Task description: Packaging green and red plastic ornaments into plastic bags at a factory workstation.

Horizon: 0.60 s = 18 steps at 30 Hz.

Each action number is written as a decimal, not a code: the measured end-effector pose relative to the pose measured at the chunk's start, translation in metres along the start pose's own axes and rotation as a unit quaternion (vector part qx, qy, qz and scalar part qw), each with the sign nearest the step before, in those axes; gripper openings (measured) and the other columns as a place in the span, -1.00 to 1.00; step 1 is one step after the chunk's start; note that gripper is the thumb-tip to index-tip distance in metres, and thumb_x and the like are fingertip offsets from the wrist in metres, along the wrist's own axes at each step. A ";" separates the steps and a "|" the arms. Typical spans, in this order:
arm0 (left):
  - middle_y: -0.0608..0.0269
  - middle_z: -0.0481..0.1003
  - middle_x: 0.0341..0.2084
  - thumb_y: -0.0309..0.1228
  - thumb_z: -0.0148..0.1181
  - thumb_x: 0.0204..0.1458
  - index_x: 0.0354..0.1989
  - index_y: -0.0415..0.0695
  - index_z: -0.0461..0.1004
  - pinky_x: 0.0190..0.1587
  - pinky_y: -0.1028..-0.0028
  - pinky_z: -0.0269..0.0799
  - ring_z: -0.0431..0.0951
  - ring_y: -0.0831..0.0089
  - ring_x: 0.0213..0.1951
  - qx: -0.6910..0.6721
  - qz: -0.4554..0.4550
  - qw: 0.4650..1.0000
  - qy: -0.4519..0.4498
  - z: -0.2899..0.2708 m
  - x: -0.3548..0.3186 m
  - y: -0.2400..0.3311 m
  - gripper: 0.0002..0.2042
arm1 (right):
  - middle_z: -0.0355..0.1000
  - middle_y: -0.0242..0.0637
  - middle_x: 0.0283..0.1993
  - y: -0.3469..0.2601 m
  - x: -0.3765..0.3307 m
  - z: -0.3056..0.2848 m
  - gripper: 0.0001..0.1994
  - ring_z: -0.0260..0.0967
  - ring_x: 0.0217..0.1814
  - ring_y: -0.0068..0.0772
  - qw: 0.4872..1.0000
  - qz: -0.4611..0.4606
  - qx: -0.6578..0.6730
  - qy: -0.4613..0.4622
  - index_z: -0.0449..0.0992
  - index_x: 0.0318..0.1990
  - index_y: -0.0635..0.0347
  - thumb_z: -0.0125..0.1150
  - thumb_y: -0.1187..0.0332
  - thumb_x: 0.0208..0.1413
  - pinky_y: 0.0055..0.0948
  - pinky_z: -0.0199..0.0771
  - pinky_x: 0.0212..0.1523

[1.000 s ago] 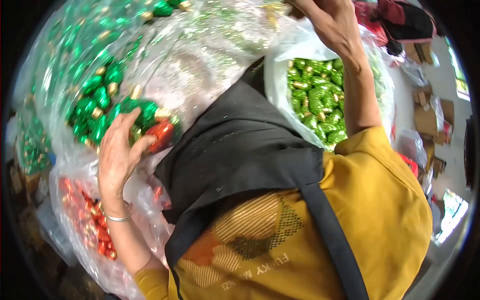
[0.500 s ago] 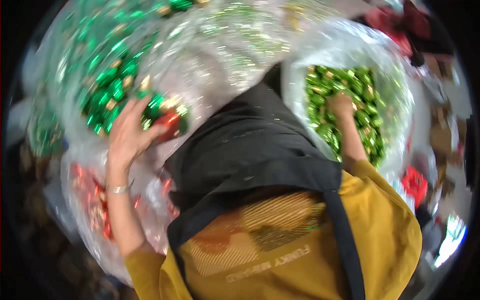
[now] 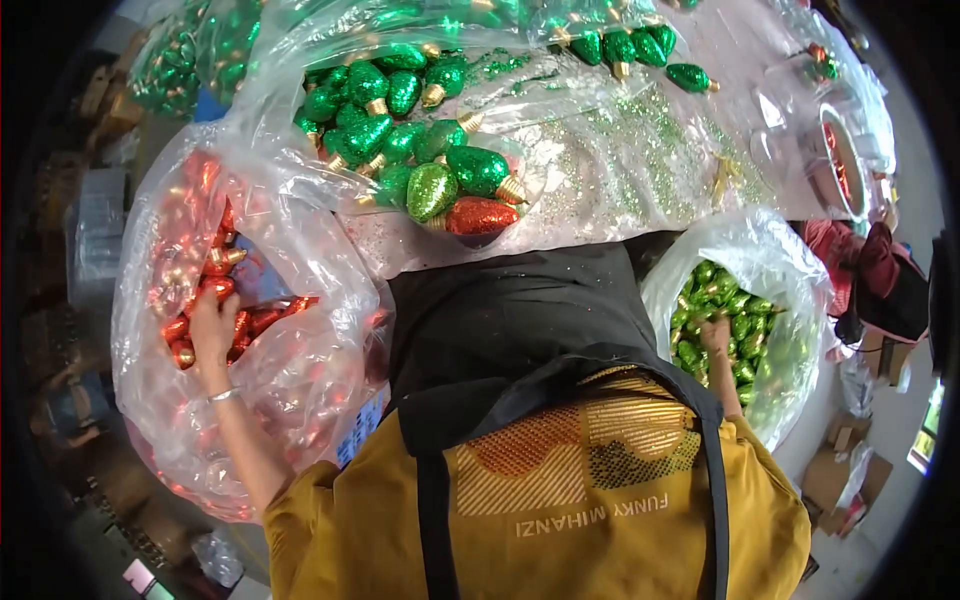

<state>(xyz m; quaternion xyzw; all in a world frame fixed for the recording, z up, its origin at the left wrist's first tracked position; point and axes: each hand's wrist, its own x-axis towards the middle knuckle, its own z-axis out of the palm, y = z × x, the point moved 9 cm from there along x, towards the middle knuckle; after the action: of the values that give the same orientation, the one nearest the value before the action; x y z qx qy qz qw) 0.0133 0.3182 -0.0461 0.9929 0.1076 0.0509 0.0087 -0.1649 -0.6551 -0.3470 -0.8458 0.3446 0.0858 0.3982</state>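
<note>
My left hand point(image 3: 212, 325) reaches into a clear plastic bag point(image 3: 320, 365) of glittery red bulb ornaments point(image 3: 262, 322). Its fingers are bent against a red bulb ornament, and the fingertips are partly hidden. On the right, my right hand point(image 3: 716, 335) is down in another clear bag point(image 3: 800, 350), among light green bulb ornaments point(image 3: 742, 300). That hand looks closed, but what it grips is buried. At the table's near edge, a red bulb ornament point(image 3: 480, 215) and a light green bulb ornament point(image 3: 432, 191) lie against the dark green bulb ornaments point(image 3: 365, 82).
Green glitter covers part of the pale table sheet point(image 3: 600, 150). A clear plastic bag point(image 3: 300, 60) spreads around the dark green pile. Far right stands a white round container point(image 3: 838, 165) with red inside. Cardboard boxes point(image 3: 845, 475) are on the floor at right.
My left hand has gone from beside the green pile and red ornament down into the red bag. My right hand stays in the light green bag. The whole view has shifted and become sharper.
</note>
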 end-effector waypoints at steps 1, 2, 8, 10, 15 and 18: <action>-0.14 0.49 -0.17 -0.40 0.16 0.01 -0.02 -0.34 0.38 -0.08 0.24 0.39 0.52 -0.01 -0.17 0.009 0.015 0.996 -0.089 0.035 -0.013 -0.014 -0.63 | 0.35 0.15 0.02 -0.007 0.002 0.007 -0.41 0.31 0.05 0.10 0.994 -0.042 -0.095 0.024 0.36 0.02 0.41 0.26 0.14 -0.11 -0.12 0.34 0.02; -0.17 0.50 -0.22 -0.47 0.17 -0.01 -0.01 -0.37 0.36 -0.09 0.21 0.39 0.51 -0.03 -0.19 0.013 0.035 0.983 -0.177 0.065 -0.023 -0.013 -0.61 | 0.38 0.15 -0.02 -0.006 0.005 0.008 -0.44 0.35 0.01 0.08 0.977 -0.080 -0.191 0.054 0.36 0.02 0.43 0.23 0.19 -0.09 -0.16 0.35 0.02; -0.15 0.44 -0.11 -0.49 0.22 -0.09 0.07 -0.30 0.29 0.00 0.21 0.35 0.44 -0.03 -0.07 0.021 -0.069 0.975 -0.210 0.084 -0.038 0.008 -0.51 | 0.41 -0.25 -0.43 -0.116 -0.045 -0.024 -0.78 0.31 -0.40 -0.43 0.973 0.027 -0.051 0.222 0.43 -0.34 0.38 0.09 0.35 -0.03 -0.53 0.30 -0.36; -0.13 0.37 -0.01 -0.48 0.26 -0.13 0.11 -0.26 0.24 0.10 0.22 0.29 0.36 0.03 0.05 0.069 0.023 0.986 -0.147 0.078 -0.016 0.030 -0.44 | 0.36 -0.31 -0.47 -0.148 -0.066 -0.059 -0.84 0.26 -0.42 -0.50 0.974 -0.008 0.083 0.209 0.41 -0.41 0.34 0.07 0.38 -0.03 -0.55 0.25 -0.40; -0.08 0.28 0.10 -0.41 0.35 -0.24 0.15 -0.16 0.21 0.09 0.21 0.31 0.31 0.00 0.09 0.075 0.054 0.991 -0.094 0.109 -0.018 -0.043 -0.32 | 0.34 -0.41 -0.51 -0.394 -0.111 -0.025 -0.85 0.25 -0.40 -0.57 0.965 -0.240 0.087 0.063 0.41 -0.46 0.28 0.22 0.39 -0.02 -0.55 0.28 -0.36; -0.08 0.33 0.04 -0.38 0.36 -0.23 0.15 -0.15 0.22 0.08 0.21 0.32 0.35 -0.02 0.05 0.098 0.044 0.993 -0.052 0.097 -0.012 -0.012 -0.32 | 0.41 -0.27 -0.47 -0.522 -0.119 0.033 -0.83 0.34 -0.42 -0.48 0.913 -0.408 -0.025 -0.005 0.46 -0.37 0.28 0.25 0.36 0.00 -0.49 0.34 -0.34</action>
<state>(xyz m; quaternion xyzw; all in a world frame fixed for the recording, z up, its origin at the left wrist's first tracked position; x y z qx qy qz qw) 0.0095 0.3265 -0.1439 0.9940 0.0676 -0.0115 -0.0855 0.0909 -0.3370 0.0014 -0.9221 -0.0349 -0.0714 0.3787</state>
